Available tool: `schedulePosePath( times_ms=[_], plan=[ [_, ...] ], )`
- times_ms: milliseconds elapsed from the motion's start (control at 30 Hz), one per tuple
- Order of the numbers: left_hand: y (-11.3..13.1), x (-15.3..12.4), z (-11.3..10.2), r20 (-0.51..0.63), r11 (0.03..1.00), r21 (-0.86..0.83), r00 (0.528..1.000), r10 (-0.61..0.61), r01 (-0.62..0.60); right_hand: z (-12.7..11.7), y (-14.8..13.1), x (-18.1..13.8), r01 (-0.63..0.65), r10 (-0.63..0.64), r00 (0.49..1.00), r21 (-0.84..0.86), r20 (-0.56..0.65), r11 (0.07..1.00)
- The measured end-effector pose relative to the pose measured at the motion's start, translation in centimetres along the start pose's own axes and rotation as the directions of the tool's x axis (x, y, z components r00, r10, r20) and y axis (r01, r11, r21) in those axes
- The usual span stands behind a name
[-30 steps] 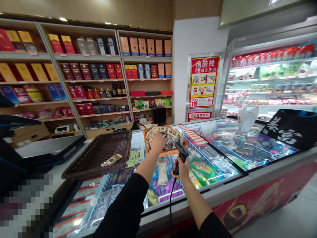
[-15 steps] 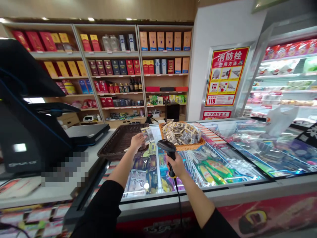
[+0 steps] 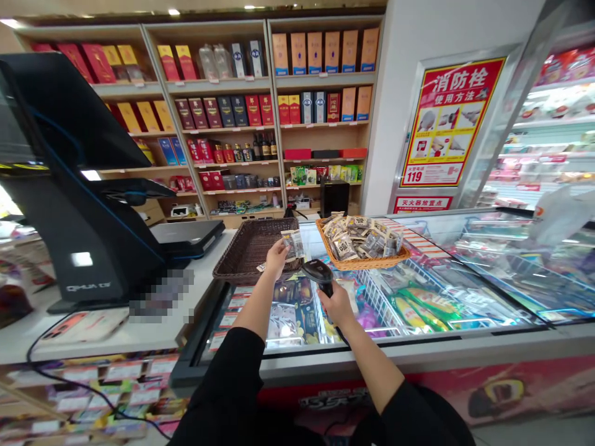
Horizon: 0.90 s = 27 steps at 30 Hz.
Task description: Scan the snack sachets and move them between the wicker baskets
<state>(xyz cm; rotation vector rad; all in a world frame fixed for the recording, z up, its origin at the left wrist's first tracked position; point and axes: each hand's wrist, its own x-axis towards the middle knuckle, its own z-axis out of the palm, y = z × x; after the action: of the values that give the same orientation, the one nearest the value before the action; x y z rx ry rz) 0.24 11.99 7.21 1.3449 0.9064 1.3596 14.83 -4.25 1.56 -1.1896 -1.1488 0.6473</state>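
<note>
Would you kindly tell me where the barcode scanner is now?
In the head view, the scanner is near the centre, in the right hand, below the left end of the orange basket.

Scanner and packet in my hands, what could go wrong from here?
Your left hand pinches the packet by one end, so it might slip and drop onto the freezer.

The scanner in your right hand appears close to the dark basket and could knock it.

The orange basket is heaped with loose packets; a bump may spill some.
</note>
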Motion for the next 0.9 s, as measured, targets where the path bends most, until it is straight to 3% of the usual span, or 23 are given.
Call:
schedulePosePath(
  times_ms=[367,533,633,767,833,900],
  plan=[
    [-1.0,0.6,-0.2,-0.005,0.997,0.061,0.999,0.045,-0.045,0.0,-0.1,-0.3,0.007,-0.006,1.0,-0.02,0.029,1.0],
    [-0.1,-0.1,-0.4,-0.26,0.905,0.422,0.951,0.168,-0.044,-0.3,0.0,-0.1,-0.03,0.03,1.0,0.061,0.006,0.998],
    [0.9,-0.9,-0.1,-0.233,0.781,0.625,0.951,0.205,-0.015,-1.9,-0.3,0.5,-0.04,0.06,0.995,0.23,-0.081,0.972],
    [2.3,-1.8,2.7,-0.111,0.654,0.746,0.944,0.311,-0.127,-5.9,-0.8,2.3,-0.029,0.145,0.96,0.431,-0.24,0.902],
    [2.9,-1.9,5.7,-0.004,0.62,0.755,0.944,0.329,-0.213,-8.1,-0.7,3.3,-0.019,0.178,0.933,0.454,-0.312,0.891],
    [3.2,-1.8,9.5,0.121,0.605,0.752,0.957,0.264,-0.262,-9.9,-0.3,4.1,-0.015,0.198,0.915,0.46,-0.351,0.888]
  ],
)
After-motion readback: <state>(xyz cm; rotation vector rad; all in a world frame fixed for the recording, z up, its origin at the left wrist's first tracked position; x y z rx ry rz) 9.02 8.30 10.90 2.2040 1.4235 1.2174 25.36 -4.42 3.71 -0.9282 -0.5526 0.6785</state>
